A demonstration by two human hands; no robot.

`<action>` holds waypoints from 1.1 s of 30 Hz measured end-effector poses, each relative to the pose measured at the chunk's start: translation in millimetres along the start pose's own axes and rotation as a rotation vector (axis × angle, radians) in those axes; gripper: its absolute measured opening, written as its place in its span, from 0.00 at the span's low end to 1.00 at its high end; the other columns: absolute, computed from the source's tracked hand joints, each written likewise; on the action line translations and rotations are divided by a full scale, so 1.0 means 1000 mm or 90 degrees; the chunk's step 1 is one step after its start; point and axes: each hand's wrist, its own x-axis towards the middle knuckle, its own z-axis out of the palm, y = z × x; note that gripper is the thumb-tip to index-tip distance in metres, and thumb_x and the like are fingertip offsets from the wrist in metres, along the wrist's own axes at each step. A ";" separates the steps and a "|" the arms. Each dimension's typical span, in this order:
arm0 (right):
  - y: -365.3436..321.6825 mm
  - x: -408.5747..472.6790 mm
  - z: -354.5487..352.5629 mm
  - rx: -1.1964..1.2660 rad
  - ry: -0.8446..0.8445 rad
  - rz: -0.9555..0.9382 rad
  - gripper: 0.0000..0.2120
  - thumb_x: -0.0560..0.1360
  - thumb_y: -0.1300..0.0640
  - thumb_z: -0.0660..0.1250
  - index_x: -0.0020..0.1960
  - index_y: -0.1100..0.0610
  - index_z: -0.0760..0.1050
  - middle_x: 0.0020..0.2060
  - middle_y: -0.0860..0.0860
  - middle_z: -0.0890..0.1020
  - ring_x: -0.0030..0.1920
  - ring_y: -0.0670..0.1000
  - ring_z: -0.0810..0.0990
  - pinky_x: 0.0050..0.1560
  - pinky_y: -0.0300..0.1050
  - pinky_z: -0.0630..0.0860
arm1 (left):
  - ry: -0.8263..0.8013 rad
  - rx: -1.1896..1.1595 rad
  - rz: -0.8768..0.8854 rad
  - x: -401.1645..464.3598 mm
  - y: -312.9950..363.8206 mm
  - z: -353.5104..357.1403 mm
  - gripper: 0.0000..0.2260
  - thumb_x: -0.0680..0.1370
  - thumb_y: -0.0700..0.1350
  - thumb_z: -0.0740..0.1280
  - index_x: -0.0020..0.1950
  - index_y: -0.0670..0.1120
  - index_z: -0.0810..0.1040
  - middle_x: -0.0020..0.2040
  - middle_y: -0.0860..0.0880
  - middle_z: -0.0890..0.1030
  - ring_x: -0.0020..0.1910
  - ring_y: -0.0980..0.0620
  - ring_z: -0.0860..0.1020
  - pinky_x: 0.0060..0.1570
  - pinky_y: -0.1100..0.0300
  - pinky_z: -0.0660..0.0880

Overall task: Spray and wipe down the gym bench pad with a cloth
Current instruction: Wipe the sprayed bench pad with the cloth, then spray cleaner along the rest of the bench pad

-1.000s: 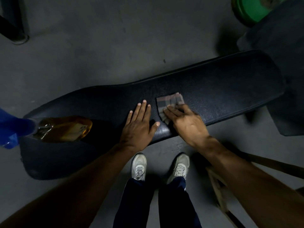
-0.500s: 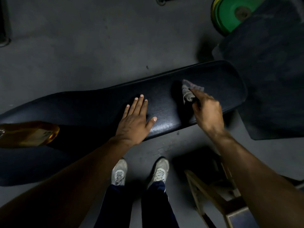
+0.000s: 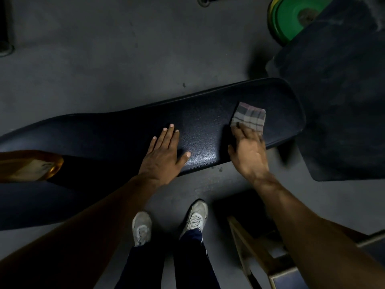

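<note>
The long black bench pad (image 3: pixel 116 130) runs across the view from lower left to upper right. A folded checked cloth (image 3: pixel 250 116) lies flat near the pad's right end. My right hand (image 3: pixel 249 152) presses its fingers down on the cloth's near edge. My left hand (image 3: pixel 165 154) rests flat on the middle of the pad, fingers spread, holding nothing. An amber spray bottle (image 3: pixel 29 165) lies on the pad's left part, cut off by the frame's edge.
A second dark pad (image 3: pixel 341 101) stands just past the bench's right end. Green weight plates (image 3: pixel 291 15) lean at the top right. A wooden frame (image 3: pixel 256 253) sits low right beside my shoes (image 3: pixel 194 217). The floor is grey concrete.
My right hand has slid the cloth along the pad from its middle to the right end, and the cloth now lies spread flat. My left hand has stayed pressed on the pad.
</note>
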 end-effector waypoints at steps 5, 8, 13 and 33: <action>-0.044 -0.015 0.002 0.051 -0.046 -0.082 0.31 0.80 0.55 0.70 0.81 0.53 0.66 0.76 0.55 0.72 0.74 0.60 0.71 0.77 0.56 0.67 | -0.001 -0.007 -0.018 -0.022 -0.018 -0.004 0.36 0.82 0.65 0.50 0.84 0.47 0.44 0.83 0.51 0.38 0.82 0.54 0.38 0.80 0.51 0.40; -0.078 -0.021 0.000 0.092 -0.098 -0.123 0.33 0.82 0.53 0.69 0.84 0.52 0.61 0.77 0.55 0.70 0.75 0.59 0.69 0.77 0.54 0.68 | 0.008 -0.017 -0.034 -0.045 -0.035 -0.007 0.36 0.82 0.65 0.51 0.84 0.48 0.44 0.83 0.51 0.38 0.82 0.53 0.39 0.79 0.51 0.40; -0.154 -0.035 0.005 0.132 -0.134 -0.186 0.35 0.82 0.50 0.70 0.84 0.51 0.59 0.77 0.55 0.70 0.76 0.58 0.69 0.76 0.53 0.70 | 0.029 -0.055 -0.064 -0.103 -0.078 -0.006 0.42 0.75 0.70 0.43 0.84 0.47 0.47 0.84 0.50 0.41 0.82 0.52 0.41 0.79 0.51 0.40; -0.447 -0.093 0.030 0.462 -0.288 -0.332 0.47 0.75 0.51 0.79 0.84 0.44 0.55 0.76 0.47 0.74 0.74 0.45 0.73 0.78 0.51 0.69 | 0.150 -0.175 -0.264 -0.272 -0.231 -0.023 0.37 0.81 0.67 0.50 0.84 0.48 0.47 0.84 0.51 0.42 0.82 0.54 0.41 0.77 0.53 0.38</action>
